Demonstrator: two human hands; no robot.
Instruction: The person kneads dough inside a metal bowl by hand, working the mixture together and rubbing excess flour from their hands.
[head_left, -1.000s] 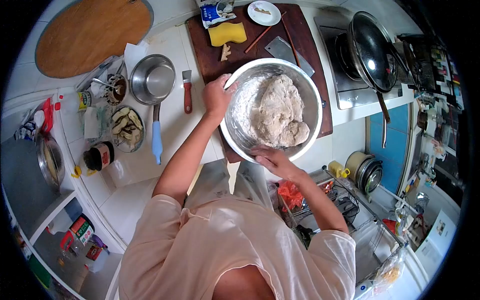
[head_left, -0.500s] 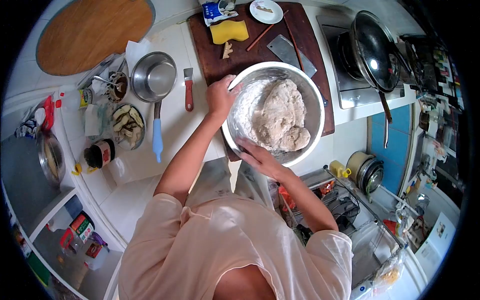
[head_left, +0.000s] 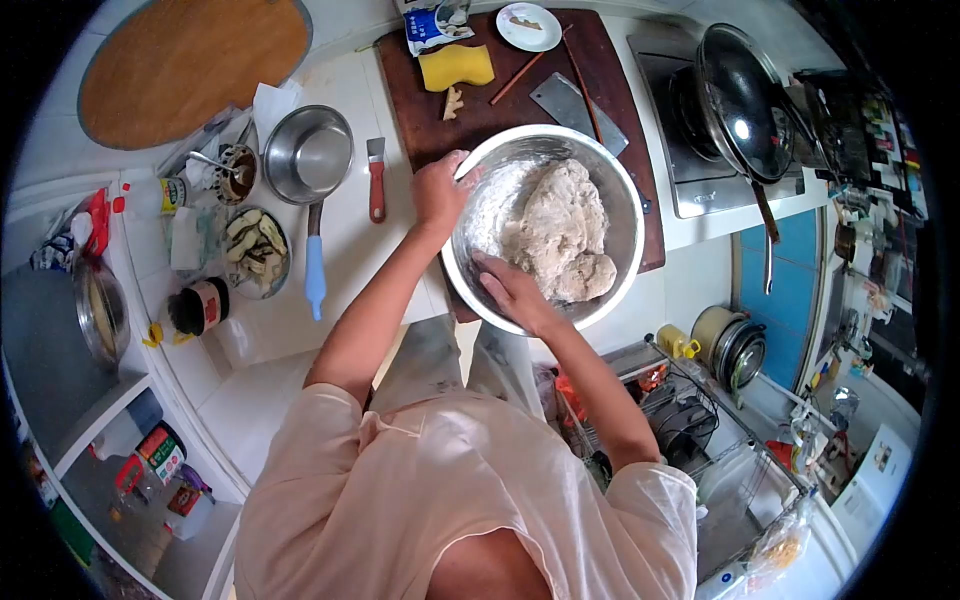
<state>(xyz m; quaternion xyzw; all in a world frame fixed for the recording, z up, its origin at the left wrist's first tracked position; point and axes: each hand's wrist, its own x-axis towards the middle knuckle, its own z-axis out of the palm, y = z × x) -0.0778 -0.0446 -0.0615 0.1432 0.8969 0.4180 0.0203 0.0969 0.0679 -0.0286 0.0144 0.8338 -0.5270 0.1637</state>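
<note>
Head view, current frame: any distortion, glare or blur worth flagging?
Head view: strong fisheye, black corners, lines bowing toward the edges; head view: bright glare spot on the dark pan; head view: dough and left hand look reasonably sharp; head view: far-right edge is cluttered, details too small to read.

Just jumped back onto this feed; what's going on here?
A person's left hand grips the rim of a metal bowl, while their right hand reaches over its near edge, beside the dough. Whether those fingers touch the dough is hard to tell. The dough is one rough, lumpy mass, with loose flour on its left. Beyond the bowl, a cleaver lies on the dark board.
</note>
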